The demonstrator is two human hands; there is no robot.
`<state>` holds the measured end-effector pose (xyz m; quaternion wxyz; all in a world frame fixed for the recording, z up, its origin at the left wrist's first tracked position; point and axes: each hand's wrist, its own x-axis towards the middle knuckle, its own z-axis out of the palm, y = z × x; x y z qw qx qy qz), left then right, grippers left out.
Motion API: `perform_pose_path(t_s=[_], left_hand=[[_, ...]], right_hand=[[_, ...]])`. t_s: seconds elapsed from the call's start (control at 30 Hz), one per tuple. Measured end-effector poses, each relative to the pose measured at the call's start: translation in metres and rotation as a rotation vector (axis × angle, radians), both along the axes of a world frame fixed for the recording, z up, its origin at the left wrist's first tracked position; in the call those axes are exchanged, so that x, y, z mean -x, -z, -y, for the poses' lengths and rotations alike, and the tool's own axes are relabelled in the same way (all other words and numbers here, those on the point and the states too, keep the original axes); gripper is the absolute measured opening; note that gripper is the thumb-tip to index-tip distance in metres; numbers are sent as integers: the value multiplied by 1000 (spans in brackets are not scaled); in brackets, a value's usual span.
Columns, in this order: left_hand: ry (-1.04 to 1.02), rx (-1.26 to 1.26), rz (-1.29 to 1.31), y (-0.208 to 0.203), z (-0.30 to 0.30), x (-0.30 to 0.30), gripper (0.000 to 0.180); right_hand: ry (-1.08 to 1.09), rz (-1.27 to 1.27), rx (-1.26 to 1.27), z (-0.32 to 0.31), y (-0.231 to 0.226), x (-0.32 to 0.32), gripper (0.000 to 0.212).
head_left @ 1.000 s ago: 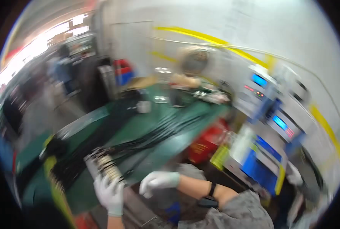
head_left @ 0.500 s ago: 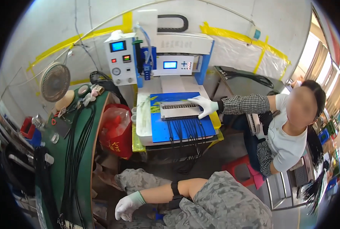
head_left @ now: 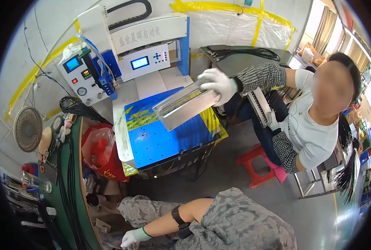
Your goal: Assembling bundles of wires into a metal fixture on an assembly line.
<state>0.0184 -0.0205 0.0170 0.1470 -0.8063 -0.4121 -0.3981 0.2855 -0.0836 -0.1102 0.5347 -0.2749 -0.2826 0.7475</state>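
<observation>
My right hand (head_left: 131, 239), in a white glove with a green cuff, hangs low at the bottom edge. Its fingers are loosely bent and apart, partly cut off, with nothing visible in them. My left forearm (head_left: 110, 201) reaches from a camouflage sleeve towards the green bench; the left hand itself is out of sight. Across from me, a co-worker's gloved hand (head_left: 219, 85) grips a long metal fixture (head_left: 191, 110), tilted above the blue plate (head_left: 160, 139) of a white benchtop machine (head_left: 146, 60). A second slotted fixture (head_left: 258, 107) rests on the co-worker's lap under the other glove.
The green bench (head_left: 71, 183) at left carries black cables (head_left: 66, 204), a fan (head_left: 28, 129) and a glass jar (head_left: 37, 182). A red bag (head_left: 114, 166) stands between bench and machine. The co-worker sits on a red stool (head_left: 252, 166). A dark table (head_left: 244, 62) stands behind.
The co-worker has lifted the fixture from the blue plate and tilted it. My right hand has moved lower and slightly left. My view has turned, shifting the machine leftward.
</observation>
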Motion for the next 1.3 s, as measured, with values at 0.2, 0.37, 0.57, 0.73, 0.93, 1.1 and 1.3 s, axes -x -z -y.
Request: perform_pose_path(t_s=[0.2,0.37,0.57,0.73,0.93,1.1,1.3], left_hand=[[90,-176,-153,-9,8,-24,18],[85,-206,-275,-5,2,-5,16],[55,-29,-190,-3,-1,2,17],[63,23,-84,-1,-1,-4,18],[44,-13,20,5,-1,0,20],[-12,-51,20,38,-34,42,23],[7,-31,73,11,-7,10,26]], right_hand=[[8,61,-26,-12,22,10,26],[55,258,-135,-9,16,3,25],[108,343,-243,-17,37,9,24],[347,745,-723,-29,71,12,23],[153,500,-280,-4,41,4,19],[115,602,-219,-7,47,10,22],[-72,505,159,-17,92,26,25]])
